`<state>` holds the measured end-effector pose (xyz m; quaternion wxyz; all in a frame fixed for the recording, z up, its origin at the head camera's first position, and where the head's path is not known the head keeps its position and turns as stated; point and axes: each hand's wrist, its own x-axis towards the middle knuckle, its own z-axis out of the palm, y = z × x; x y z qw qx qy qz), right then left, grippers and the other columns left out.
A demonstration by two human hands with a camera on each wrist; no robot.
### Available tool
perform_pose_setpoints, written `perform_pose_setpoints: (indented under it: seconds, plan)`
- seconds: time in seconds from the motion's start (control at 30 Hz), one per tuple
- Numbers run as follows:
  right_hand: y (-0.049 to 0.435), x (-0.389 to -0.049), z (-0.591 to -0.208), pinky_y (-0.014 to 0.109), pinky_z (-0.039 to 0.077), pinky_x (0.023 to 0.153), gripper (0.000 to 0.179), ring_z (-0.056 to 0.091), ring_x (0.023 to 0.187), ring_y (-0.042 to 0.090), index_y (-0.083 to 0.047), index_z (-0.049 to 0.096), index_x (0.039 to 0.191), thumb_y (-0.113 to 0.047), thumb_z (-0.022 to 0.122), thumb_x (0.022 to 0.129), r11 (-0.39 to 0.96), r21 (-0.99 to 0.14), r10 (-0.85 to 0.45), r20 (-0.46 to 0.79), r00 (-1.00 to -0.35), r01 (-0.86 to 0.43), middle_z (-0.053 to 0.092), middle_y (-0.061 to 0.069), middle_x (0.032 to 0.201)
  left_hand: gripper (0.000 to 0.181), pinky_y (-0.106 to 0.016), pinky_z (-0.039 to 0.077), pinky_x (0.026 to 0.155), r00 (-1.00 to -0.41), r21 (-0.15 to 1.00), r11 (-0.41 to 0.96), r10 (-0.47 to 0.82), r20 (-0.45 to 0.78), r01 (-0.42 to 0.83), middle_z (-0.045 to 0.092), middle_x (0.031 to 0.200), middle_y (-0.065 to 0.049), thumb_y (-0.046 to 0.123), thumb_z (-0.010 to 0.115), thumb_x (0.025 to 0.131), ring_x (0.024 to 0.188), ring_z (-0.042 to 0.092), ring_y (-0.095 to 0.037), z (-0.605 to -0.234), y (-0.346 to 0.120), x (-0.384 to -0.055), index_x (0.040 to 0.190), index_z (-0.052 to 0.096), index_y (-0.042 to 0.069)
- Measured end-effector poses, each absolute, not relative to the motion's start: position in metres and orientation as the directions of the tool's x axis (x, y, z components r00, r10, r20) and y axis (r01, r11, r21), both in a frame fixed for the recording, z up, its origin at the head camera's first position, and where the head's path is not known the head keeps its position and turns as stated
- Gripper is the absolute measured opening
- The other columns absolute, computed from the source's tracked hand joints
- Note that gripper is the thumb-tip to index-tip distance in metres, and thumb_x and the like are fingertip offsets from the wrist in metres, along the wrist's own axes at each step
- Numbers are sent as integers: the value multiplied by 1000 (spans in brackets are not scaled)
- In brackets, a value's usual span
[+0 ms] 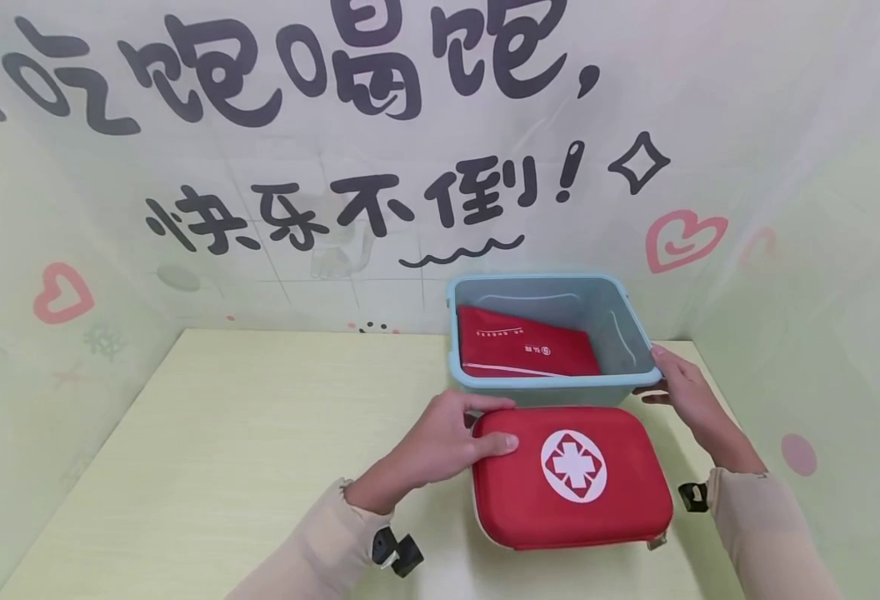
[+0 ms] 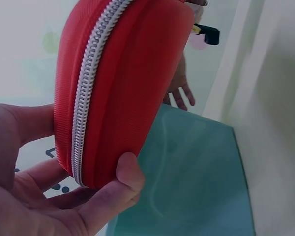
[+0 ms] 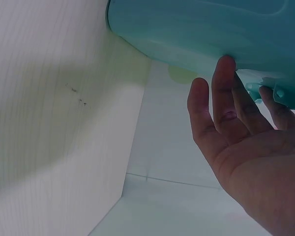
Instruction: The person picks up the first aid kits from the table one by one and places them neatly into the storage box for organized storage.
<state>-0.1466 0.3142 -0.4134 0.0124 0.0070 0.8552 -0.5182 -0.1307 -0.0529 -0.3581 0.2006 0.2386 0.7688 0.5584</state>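
My left hand (image 1: 447, 437) grips the left end of a red first-aid case (image 1: 620, 467) marked with a white cross in a circle. The case is held in front of a light-blue plastic bin (image 1: 552, 382). A silver zipper (image 2: 88, 73) runs along the case's edge, with the left thumb and fingers on either side of it. By the bin's right front corner is my right hand (image 1: 691, 404); in the right wrist view its fingers (image 3: 226, 98) are extended against the bin's outer wall. Inside the bin leans a flat red pouch (image 1: 522, 346) with white print.
The bin stands at the back right of a pale wood-grain table (image 1: 222, 442). Behind it hangs a white printed wall covering (image 1: 297, 292), which also encloses both sides. Small black devices (image 1: 395, 552) are strapped at the wrists.
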Motion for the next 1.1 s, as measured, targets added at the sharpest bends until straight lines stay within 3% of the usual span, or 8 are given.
perform_pose_setpoints:
  seconds: [0.17, 0.37, 0.4, 0.53, 0.7, 0.87, 1.1]
  plan:
    - [315, -146, -414, 27, 56, 78, 62, 66, 91, 9, 2, 30, 153, -41, 26, 109, 446, -895, -17, -10, -1000, 1, 53, 30, 130, 53, -31, 60, 70, -831, 962, 231, 556, -10, 143, 68, 109, -12, 16, 78, 84, 79, 68, -18, -345, -55, -141, 133, 63, 3]
    - [318, -146, -413, 23, 55, 75, 62, 64, 87, 4, 6, 35, 149, -41, 27, 109, 433, -901, -19, 12, -1000, -19, 59, -11, 107, 53, -31, 60, 68, -862, 960, 241, 506, 3, 145, 69, 105, -12, 18, 79, 84, 75, 67, -20, -328, -53, -155, 133, 63, 5]
    - [318, -146, -413, 23, 55, 74, 62, 64, 86, 5, 7, 35, 148, -41, 27, 109, 425, -905, -21, 11, -1000, -19, 60, -13, 104, 52, -31, 59, 67, -865, 959, 239, 501, 10, 150, 69, 104, -12, 18, 79, 84, 75, 66, -20, -326, -53, -157, 133, 64, 5]
    - [320, -145, -414, 21, 54, 77, 61, 67, 85, 8, 7, 34, 148, -41, 27, 109, 392, -920, -35, 7, -999, -20, 66, -13, 96, 51, -31, 59, 70, -872, 968, 209, 489, 20, 139, 70, 104, -11, 17, 77, 86, 74, 66, -22, -323, -51, -166, 133, 63, 5]
    - [321, -146, -417, 17, 52, 80, 60, 66, 93, 0, 6, 36, 148, -39, 27, 110, 394, -918, -41, 26, -999, -40, 66, -18, 100, 49, -31, 60, 71, -888, 973, 204, 460, 0, 106, 70, 103, -12, 14, 76, 87, 73, 67, -22, -323, -48, -177, 133, 63, 5]
    - [319, -148, -418, 23, 56, 74, 57, 67, 84, 3, 7, 43, 140, -38, 29, 110, 381, -924, -19, 30, -999, -35, 65, -16, 94, 46, -30, 59, 70, -909, 966, 237, 416, -6, 102, 67, 106, -13, 14, 75, 88, 74, 65, -22, -325, -45, -189, 132, 64, 5]
    - [318, -149, -416, 27, 58, 75, 62, 66, 82, 4, 12, 32, 148, -38, 29, 110, 363, -931, -22, 17, -1000, -24, 65, -16, 92, 45, -33, 60, 74, -926, 966, 254, 374, -51, 50, 64, 117, -13, 15, 74, 90, 82, 68, -24, -325, -41, -207, 133, 64, 7]
